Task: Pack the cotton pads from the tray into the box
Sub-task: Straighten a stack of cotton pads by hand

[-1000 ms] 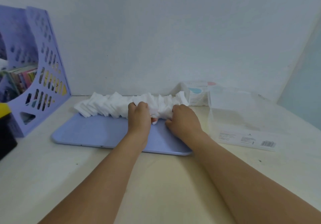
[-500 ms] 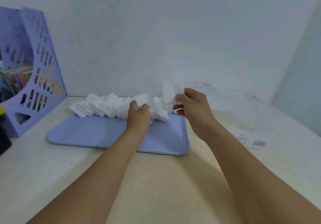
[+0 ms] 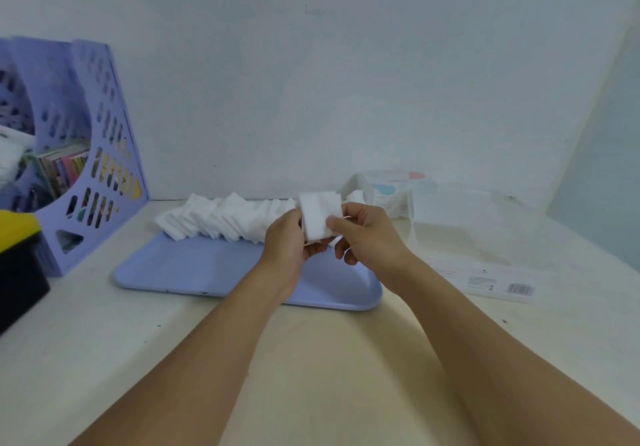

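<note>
Both hands meet above a lilac tray (image 3: 194,272) on the worktop (image 3: 311,359). The left hand (image 3: 287,241) and right hand (image 3: 367,238) curl their fingers (image 3: 334,226) around a small stack of white cotton pads (image 3: 317,217), held upright between them. More pads (image 3: 221,219) lie in a row along the tray's far edge; the clear box (image 3: 457,224) stands to the right.

1. The left hand (image 3: 289,238) is now off the row of cotton pads (image 3: 221,219) and raised above the tray (image 3: 194,269).
2. Both hands now hold one small stack of pads (image 3: 318,215), the right hand (image 3: 367,234) pinching it.
</note>
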A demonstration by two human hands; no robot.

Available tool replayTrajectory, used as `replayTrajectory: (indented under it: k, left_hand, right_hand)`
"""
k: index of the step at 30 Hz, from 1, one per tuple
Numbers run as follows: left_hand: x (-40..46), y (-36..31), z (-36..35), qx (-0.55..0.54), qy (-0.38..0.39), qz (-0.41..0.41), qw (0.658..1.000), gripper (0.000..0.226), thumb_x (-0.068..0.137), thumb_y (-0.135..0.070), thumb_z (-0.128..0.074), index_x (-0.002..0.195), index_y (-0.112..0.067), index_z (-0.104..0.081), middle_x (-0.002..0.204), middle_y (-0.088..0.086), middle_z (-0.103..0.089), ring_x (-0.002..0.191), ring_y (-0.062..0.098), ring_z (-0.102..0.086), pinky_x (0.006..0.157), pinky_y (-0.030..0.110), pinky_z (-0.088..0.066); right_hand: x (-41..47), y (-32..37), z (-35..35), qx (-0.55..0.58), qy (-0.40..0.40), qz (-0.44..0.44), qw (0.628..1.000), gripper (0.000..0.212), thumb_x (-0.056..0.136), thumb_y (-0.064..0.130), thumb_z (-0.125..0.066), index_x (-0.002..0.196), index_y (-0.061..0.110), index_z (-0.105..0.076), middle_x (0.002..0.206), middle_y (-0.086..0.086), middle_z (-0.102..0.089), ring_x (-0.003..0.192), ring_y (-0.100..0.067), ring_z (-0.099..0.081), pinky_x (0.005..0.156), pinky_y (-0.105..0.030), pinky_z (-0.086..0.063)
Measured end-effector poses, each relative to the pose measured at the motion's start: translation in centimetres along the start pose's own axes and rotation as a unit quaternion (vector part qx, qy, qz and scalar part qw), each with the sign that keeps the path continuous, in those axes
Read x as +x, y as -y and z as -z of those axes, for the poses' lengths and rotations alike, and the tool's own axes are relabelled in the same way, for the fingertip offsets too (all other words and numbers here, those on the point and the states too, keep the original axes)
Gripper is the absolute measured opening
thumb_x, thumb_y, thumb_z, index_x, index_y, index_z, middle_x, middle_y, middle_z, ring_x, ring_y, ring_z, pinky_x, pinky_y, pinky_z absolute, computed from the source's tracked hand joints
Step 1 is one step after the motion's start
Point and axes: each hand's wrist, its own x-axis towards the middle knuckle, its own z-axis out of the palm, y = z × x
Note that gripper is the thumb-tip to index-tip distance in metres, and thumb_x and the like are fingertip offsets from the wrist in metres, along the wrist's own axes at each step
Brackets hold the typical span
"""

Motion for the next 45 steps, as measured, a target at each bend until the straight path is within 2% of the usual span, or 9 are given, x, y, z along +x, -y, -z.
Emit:
replayTrajectory:
  k: [3,6,10,13,26,33,36,41,45]
  left_hand:
    - [0.3,0.3,-0.2,0.027,0.006,0.004,1.000,0.046,0.104,-0.048,-0.042,0.106,-0.012,-0.070,0.094,0.010,-0.076,0.077,0.023,-0.068,0.076,0.039,-0.057]
    - [0.7,1.1,-0.2,0.069,0.011,0.003,0.998,0.029,0.103,-0.030,-0.051,0.117,-0.008,-0.063,0.110,0.018,-0.072,0.082,0.024,-0.067,0.075,0.035,-0.057]
    - [0.5,0.7,0.2,-0.078,0.026,0.072,0.994,0.019,0.103,-0.020,-0.051,0.113,-0.011,-0.064,0.102,0.008,-0.072,0.083,0.018,-0.067,0.062,0.026,-0.054]
    - [-0.1,0.2,-0.1,-0.120,0.077,0.107,0.984,0.028,0.103,-0.029,-0.050,0.120,-0.012,-0.064,0.102,0.008,-0.072,0.084,0.021,-0.065,0.067,0.030,-0.052]
    - [-0.1,0.7,0.1,0.058,0.106,-0.026,0.992,0.031,0.099,-0.004,-0.055,0.128,-0.012,-0.062,0.117,0.007,-0.074,0.111,0.021,-0.069,0.097,0.038,-0.055]
    - [-0.5,1.6,-1.2,0.071,0.092,0.034,0.993,0.024,0.103,-0.006,-0.045,0.116,-0.017,-0.061,0.100,-0.006,-0.069,0.092,0.009,-0.066,0.076,0.026,-0.057]
    - [-0.3,1.3,-0.9,0.040,0.093,0.066,0.993,0.034,0.094,-0.010,-0.051,0.127,-0.011,-0.060,0.114,0.004,-0.073,0.103,0.019,-0.071,0.088,0.041,-0.059]
    - [0.3,1.3,-0.2,0.055,0.033,0.094,0.994,0.034,0.091,-0.002,-0.055,0.125,-0.004,-0.057,0.112,0.019,-0.070,0.087,0.027,-0.073,0.069,0.037,-0.059]
    - [0.2,1.6,-0.7,0.119,0.064,0.055,0.989,0.020,0.095,-0.010,-0.058,0.112,-0.014,-0.067,0.103,0.011,-0.075,0.095,0.021,-0.072,0.080,0.037,-0.059]
  right_hand:
    - [-0.1,0.0,0.2,-0.013,0.014,0.007,1.000,0.014,0.098,0.011,-0.058,0.101,0.001,-0.067,0.074,-0.014,-0.067,0.053,-0.019,-0.056,0.048,-0.027,-0.040]
    - [0.0,-0.1,0.5,-0.048,0.005,0.004,0.999,0.009,0.093,0.015,-0.063,0.098,0.009,-0.068,0.074,-0.008,-0.069,0.059,-0.017,-0.059,0.051,-0.025,-0.042]
    - [0.7,-0.1,1.0,-0.023,-0.103,0.021,0.994,0.019,0.093,0.025,-0.060,0.112,0.024,-0.062,0.104,0.000,-0.066,0.093,-0.017,-0.062,0.084,-0.037,-0.052]
    - [0.6,-0.2,0.4,0.041,-0.004,-0.018,0.999,0.052,0.096,0.056,-0.049,0.140,0.029,-0.048,0.130,0.006,-0.055,0.120,-0.013,-0.056,0.104,-0.038,-0.048]
    - [0.2,-0.8,0.8,-0.022,0.008,0.060,0.998,0.067,0.091,0.025,-0.075,0.148,0.030,-0.041,0.136,0.003,-0.054,0.120,-0.015,-0.060,0.094,-0.029,-0.056]
    - [-0.7,-0.7,-0.2,-0.018,0.106,0.003,0.994,0.085,0.098,0.036,-0.062,0.161,0.030,-0.005,0.154,0.009,-0.030,0.133,-0.002,-0.033,0.098,-0.014,-0.034]
    - [-0.5,-0.4,0.6,-0.034,0.109,0.024,0.993,0.090,0.093,0.030,-0.070,0.160,0.034,-0.009,0.160,0.006,-0.026,0.146,-0.010,-0.029,0.111,-0.026,-0.030]
    - [-0.3,-0.7,2.4,-0.309,0.116,0.179,0.927,0.109,0.069,0.016,-0.085,0.158,0.029,-0.022,0.159,0.007,-0.026,0.145,-0.008,-0.023,0.114,-0.025,-0.024]
    - [0.2,-1.5,1.3,-0.348,0.059,0.214,0.911,0.081,0.070,0.022,-0.087,0.142,0.021,-0.050,0.137,0.003,-0.056,0.125,-0.014,-0.052,0.105,-0.031,-0.044]
